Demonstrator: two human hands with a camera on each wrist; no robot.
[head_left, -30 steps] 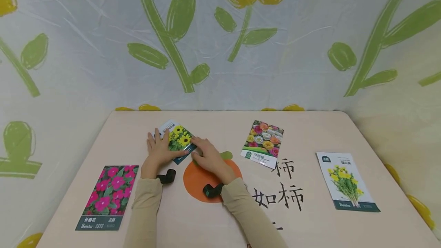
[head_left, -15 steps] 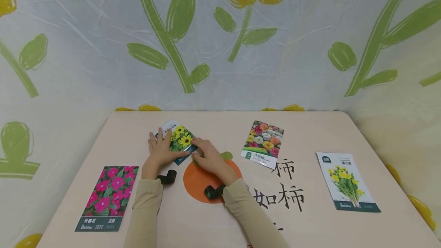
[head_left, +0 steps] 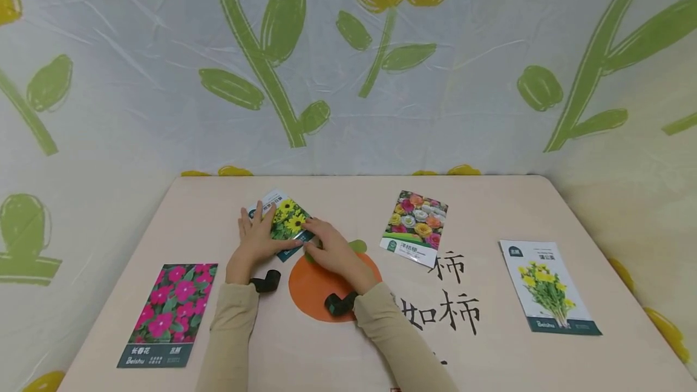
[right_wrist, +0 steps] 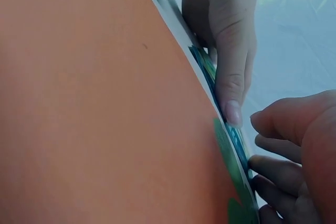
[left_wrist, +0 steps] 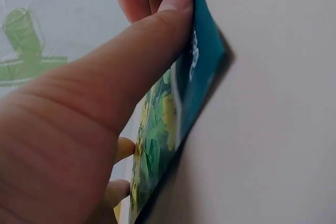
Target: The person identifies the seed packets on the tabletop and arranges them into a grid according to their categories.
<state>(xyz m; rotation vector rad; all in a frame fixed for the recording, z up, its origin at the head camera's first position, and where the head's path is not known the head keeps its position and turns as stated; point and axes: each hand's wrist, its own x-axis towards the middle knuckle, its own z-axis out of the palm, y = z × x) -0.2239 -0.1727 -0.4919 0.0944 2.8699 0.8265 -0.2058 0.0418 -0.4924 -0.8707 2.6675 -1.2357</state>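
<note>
A seed packet with yellow flowers point(head_left: 288, 219) lies slanted at the back left of the table. My left hand point(head_left: 255, 242) rests on its left part with fingers spread, and the thumb presses its dark lower band, as the left wrist view shows. At the packet's right edge is my right hand point(head_left: 336, 251), its fingertips touching the edge and its thumb near the lower corner. In the right wrist view the fingers point(right_wrist: 278, 174) are extended, not wrapped round the packet point(right_wrist: 239, 148). My left palm and fingers cover part of the packet's left side.
A pink-flower seed packet point(head_left: 169, 313) lies front left. A packet of mixed roselike flowers point(head_left: 416, 227) lies back right of centre, and a white packet with yellow blooms point(head_left: 549, 286) far right. The tablecloth point(head_left: 479, 210) bears a printed orange persimmon point(head_left: 310, 292) and black characters.
My left hand and the yellow-flower packet have slid slightly to the right. My right hand has stayed nearly in place at the packet's edge. The other packets lie as before.
</note>
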